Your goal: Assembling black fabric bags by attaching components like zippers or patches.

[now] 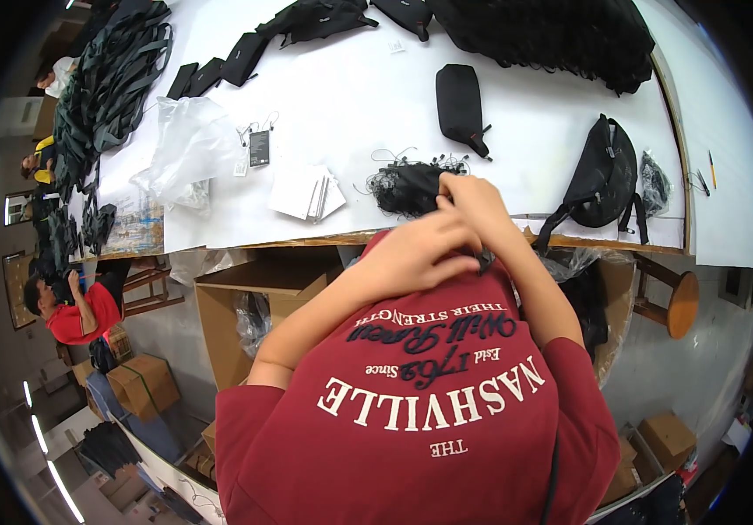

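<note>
Both hands joined at the table (219,223) edge: left hand (420,254) and right hand (473,206) pinched around a small black clip (484,260), close to the tangled cord pile (407,186) for easy reach.

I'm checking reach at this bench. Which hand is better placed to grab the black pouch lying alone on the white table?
Probably the right hand: it is raised nearer the black pouch, almost straight below it. The left hand sits lower, closed around a small black piece at the chest.
</note>
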The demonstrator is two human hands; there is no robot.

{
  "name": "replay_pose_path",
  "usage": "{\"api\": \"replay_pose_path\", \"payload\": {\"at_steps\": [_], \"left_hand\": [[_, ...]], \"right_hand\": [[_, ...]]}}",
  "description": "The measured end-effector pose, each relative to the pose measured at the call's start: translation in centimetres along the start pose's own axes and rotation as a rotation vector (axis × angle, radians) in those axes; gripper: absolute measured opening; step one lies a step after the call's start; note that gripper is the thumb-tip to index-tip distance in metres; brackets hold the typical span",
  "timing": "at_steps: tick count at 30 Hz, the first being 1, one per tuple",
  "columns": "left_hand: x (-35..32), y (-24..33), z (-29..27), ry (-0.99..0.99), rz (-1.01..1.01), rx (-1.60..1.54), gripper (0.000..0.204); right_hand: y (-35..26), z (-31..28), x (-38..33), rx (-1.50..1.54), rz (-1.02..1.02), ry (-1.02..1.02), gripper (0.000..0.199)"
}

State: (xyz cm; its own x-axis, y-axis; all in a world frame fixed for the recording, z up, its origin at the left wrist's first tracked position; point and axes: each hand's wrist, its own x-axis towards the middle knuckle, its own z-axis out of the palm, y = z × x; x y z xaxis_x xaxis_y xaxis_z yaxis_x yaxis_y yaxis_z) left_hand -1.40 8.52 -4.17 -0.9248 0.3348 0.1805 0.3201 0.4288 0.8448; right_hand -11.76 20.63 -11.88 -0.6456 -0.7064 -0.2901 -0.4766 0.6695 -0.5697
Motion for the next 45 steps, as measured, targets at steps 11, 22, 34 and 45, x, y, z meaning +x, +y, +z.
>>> {"api": "replay_pose_path", "payload": {"at_steps": [11, 22, 34, 45], "left_hand": [[-1.8, -2.7, -2.5, 0.213, 0.084, 0.581, 0.027], [-1.9, -3.4, -4.3, 0.056, 0.018, 0.512, 0.029], [-3.6, -2.5, -4.3, 0.199, 0.123, 0.512, 0.024], [-4.3, -2.4, -3.5, 0.317, 0.017, 0.514, 0.027]], "right_hand": [[-1.5, -7.3, -5.3, 0.761, -0.146, 0.007, 0.010], [-3.5, -6.9, -6.6, 0.565, -0.344, 0.284, 0.011], [-4.6, -7.3, -7.8, 0.511, -0.446, 0.237, 0.011], [-4.8, -5.8, -7.8, 0.545, -0.440, 0.257, 0.013]]}}
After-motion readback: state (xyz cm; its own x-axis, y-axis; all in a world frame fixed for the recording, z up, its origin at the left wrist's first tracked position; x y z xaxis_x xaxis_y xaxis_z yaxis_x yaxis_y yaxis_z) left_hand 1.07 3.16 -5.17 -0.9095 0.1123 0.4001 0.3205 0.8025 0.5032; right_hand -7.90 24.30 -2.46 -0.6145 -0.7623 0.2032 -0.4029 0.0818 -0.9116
